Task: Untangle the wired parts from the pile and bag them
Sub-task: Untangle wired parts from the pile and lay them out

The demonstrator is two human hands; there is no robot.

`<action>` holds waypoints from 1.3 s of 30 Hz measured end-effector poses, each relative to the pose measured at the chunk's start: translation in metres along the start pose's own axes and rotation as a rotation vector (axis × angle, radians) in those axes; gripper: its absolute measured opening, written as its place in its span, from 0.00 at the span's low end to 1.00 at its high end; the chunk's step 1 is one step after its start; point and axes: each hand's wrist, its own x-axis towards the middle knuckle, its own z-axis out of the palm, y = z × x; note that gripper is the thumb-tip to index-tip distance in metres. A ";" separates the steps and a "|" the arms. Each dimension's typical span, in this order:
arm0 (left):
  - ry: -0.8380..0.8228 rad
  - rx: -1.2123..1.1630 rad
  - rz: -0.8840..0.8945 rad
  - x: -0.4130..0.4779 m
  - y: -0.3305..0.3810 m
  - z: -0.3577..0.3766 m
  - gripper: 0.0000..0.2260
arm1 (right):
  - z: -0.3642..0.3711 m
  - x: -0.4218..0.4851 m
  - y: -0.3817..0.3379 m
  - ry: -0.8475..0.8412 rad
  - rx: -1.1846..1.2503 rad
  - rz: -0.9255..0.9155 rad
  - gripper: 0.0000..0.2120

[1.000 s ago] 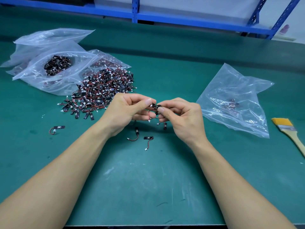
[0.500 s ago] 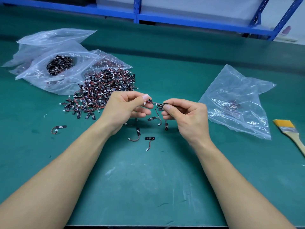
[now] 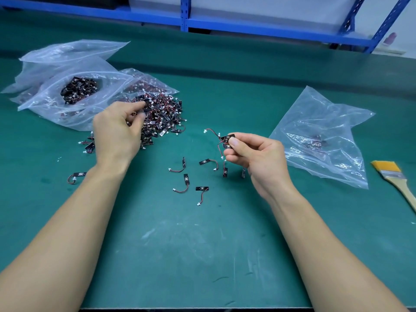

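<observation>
A pile of small black wired parts (image 3: pixel 165 118) with red leads and white plugs lies on the green mat, at the back left. My left hand (image 3: pixel 117 134) is at the pile's left edge, its thumb and forefinger pinching at a part there, slightly blurred. To the right, my right hand (image 3: pixel 258 158) holds a small bunch of wired parts (image 3: pixel 227 138) between thumb and fingers above the mat, leads dangling. A clear bag (image 3: pixel 319 136) with a few parts inside lies right of that hand. Several loose single parts (image 3: pixel 202 189) lie between my hands.
Clear bags (image 3: pixel 56 102) holding more parts lie behind and left of the pile. One stray part (image 3: pixel 77 175) lies left of my left forearm. A yellow-bristled brush (image 3: pixel 396 179) lies at the right edge. Blue shelving (image 3: pixel 225 25) runs along the back.
My hands have parted. The left hand moved up and left from the bunch to the pile. The right hand stayed, keeping the bunch of parts.
</observation>
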 end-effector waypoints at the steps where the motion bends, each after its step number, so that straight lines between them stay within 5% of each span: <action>1: -0.024 0.106 0.036 0.001 -0.002 0.000 0.13 | 0.000 0.000 0.000 -0.008 -0.010 0.007 0.03; 3: -0.048 0.212 0.107 0.002 0.000 0.000 0.14 | 0.000 0.000 0.001 -0.024 -0.049 0.011 0.03; 6: -0.064 0.059 0.263 -0.008 0.023 0.002 0.11 | 0.000 -0.001 0.000 -0.064 -0.111 0.009 0.03; 13: -0.483 -0.248 0.380 -0.045 0.068 0.015 0.07 | -0.002 -0.002 -0.003 -0.201 -0.254 -0.033 0.06; 23: -0.580 -0.394 0.126 -0.055 0.077 0.023 0.06 | -0.017 -0.004 -0.012 -0.321 -0.389 -0.073 0.05; 39: -0.619 -0.249 0.220 -0.068 0.083 0.034 0.03 | -0.043 -0.003 -0.011 -0.399 -0.410 -0.098 0.08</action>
